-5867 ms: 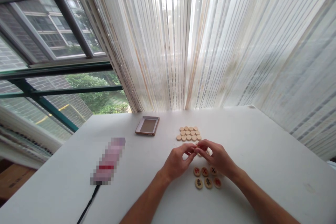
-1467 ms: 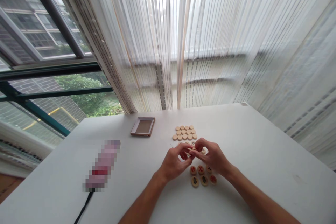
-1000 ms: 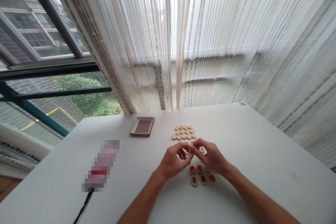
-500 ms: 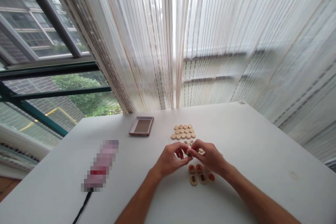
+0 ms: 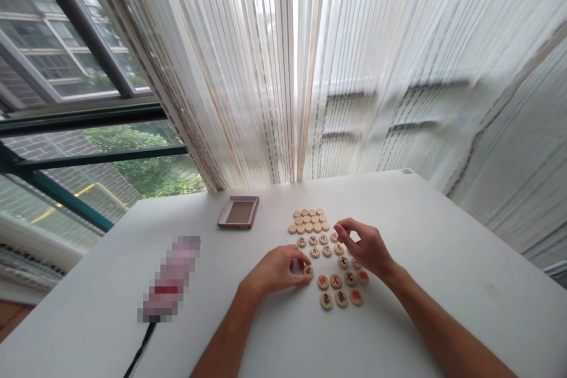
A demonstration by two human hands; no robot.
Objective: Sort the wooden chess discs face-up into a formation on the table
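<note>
My left hand [image 5: 280,269] grips a round wooden Chinese chess piece [image 5: 309,272] with a black character between thumb and fingertips, low at the table. Over the right end of the upper lettered rows is my right hand [image 5: 365,246], its thumb and fingers pinched together; whatever it may hold is hidden. Just by its fingertips lies a piece with a red mark [image 5: 333,237]. Nearer me, pieces with red and black characters [image 5: 335,280] lie face up in rows. Farther off, several blank-topped pieces [image 5: 308,228] form a close block. The right hand partly covers a piece [image 5: 357,262].
A shallow open box [image 5: 254,214] sits at the back left of the white table [image 5: 212,283]. On the left lies a blurred-out pink object [image 5: 170,280] with a black cord [image 5: 140,349]. Striped curtains [image 5: 248,71] hang behind the table.
My hands, together over the pieces before, have moved apart. The left went left and down with a piece; the right shifted right and up, uncovering more face-up pieces.
</note>
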